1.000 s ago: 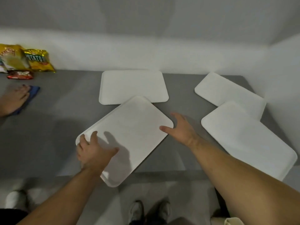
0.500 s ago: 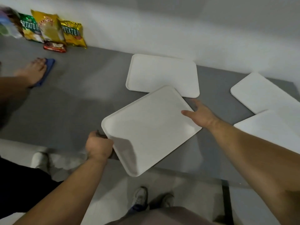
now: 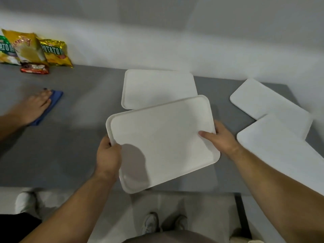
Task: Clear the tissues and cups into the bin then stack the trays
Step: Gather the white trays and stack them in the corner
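Fingers [image 3: 207,135] of both hands grip tray [image 3: 163,141] (lifted, tilted).

Middle left of the bench [image 3: 84,141]: bare and open | far left: another person's hand [image 3: 35,106] on a blue cloth [image 3: 50,104] is in the way | back left by the wall: snack bags [image 3: 35,50] | back middle: flat tray [image 3: 157,86] | right side: two overlapping trays [image 3: 273,123] fill it | front: held tray [image 3: 163,139] blocks the middle.
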The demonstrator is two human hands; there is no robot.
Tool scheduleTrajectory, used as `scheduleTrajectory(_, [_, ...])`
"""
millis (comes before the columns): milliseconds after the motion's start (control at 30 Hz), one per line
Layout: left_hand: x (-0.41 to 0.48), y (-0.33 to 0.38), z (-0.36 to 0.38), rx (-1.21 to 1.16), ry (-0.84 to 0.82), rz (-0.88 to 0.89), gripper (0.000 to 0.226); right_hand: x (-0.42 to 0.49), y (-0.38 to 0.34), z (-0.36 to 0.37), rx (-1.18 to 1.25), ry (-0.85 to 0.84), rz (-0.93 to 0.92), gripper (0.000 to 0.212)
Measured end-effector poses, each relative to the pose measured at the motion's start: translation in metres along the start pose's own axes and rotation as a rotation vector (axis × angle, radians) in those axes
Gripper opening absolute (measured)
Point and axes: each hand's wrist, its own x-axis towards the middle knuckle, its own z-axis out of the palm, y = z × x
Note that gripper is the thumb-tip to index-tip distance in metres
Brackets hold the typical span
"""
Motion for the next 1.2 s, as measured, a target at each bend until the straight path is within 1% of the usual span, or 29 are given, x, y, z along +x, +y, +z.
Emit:
scheduleTrajectory(33, [0.001, 0.005, 0.009, 0.004, -0.037, 0.020, 0.027, -0.012, 0.003, -0.006, 0.014, 0.026, 0.007, 0.056])
scheduleTrajectory(133, [0.002, 0.020, 0.039, 0.053, -0.124, 0.117, 0.029, -0.041, 0.018, -0.020, 0.058, 0.121, 0.000, 0.079])
scheduleTrajectory(233, [0.005, 0.028, 0.072, 0.123, -0.228, 0.240, 0.056, -0.062, 0.036, -0.029, -0.022, 0.259, 0.001, 0.092])
scheduleTrajectory(333, [0.013, 0.021, 0.100, 0.292, -0.322, 0.296, 0.087, -0.068, 0.058, -0.035, -0.188, 0.305, 0.163, 0.126])
scheduleTrajectory(367, [0.017, 0.020, 0.108, 0.404, -0.325, 0.289, 0.100, -0.067, 0.064, -0.036, -0.235, 0.304, 0.213, 0.134])
scheduleTrajectory(433, [0.026, 0.014, 0.120, 0.637, -0.321, 0.236, 0.124, -0.061, 0.073, -0.037, -0.297, 0.284, 0.253, 0.141])
scheduleTrajectory(500, [0.030, 0.008, 0.128, 0.733, -0.304, 0.176, 0.136, -0.054, 0.078, -0.035, -0.336, 0.254, 0.246, 0.144])
scheduleTrajectory(567, [0.032, 0.002, 0.131, 0.787, -0.265, 0.125, 0.143, -0.047, 0.082, -0.031, -0.336, 0.240, 0.216, 0.144])
scheduleTrajectory(633, [0.031, -0.002, 0.132, 0.872, -0.230, 0.107, 0.145, -0.042, 0.086, -0.027, -0.327, 0.244, 0.186, 0.141])
scheduleTrajectory(700, [0.029, -0.001, 0.135, 0.914, -0.189, 0.123, 0.143, -0.038, 0.089, -0.024, -0.354, 0.238, 0.183, 0.135])
scheduleTrajectory(733, [0.029, 0.001, 0.137, 0.918, -0.164, 0.147, 0.138, -0.036, 0.090, -0.023, -0.373, 0.236, 0.182, 0.132])
scheduleTrajectory(800, [0.030, 0.007, 0.143, 0.932, -0.135, 0.201, 0.119, -0.031, 0.093, -0.021, -0.435, 0.239, 0.171, 0.123])
scheduleTrajectory(867, [0.031, 0.011, 0.147, 1.004, -0.151, 0.242, 0.103, -0.028, 0.096, -0.019, -0.521, 0.239, 0.160, 0.114])
scheduleTrajectory(933, [0.032, 0.010, 0.150, 1.113, -0.170, 0.264, 0.101, -0.025, 0.097, -0.017, -0.571, 0.235, 0.140, 0.107])
scheduleTrajectory(1000, [0.034, 0.008, 0.151, 1.182, -0.176, 0.274, 0.098, -0.022, 0.098, -0.016, -0.572, 0.219, 0.138, 0.101])
scheduleTrajectory(1100, [0.042, 0.006, 0.153, 1.240, -0.196, 0.305, 0.091, -0.018, 0.094, -0.014, -0.543, 0.244, 0.168, 0.095])
scheduleTrajectory(1200, [0.054, 0.005, 0.154, 1.267, -0.226, 0.342, 0.096, -0.013, 0.091, -0.013, -0.572, 0.254, 0.170, 0.094])
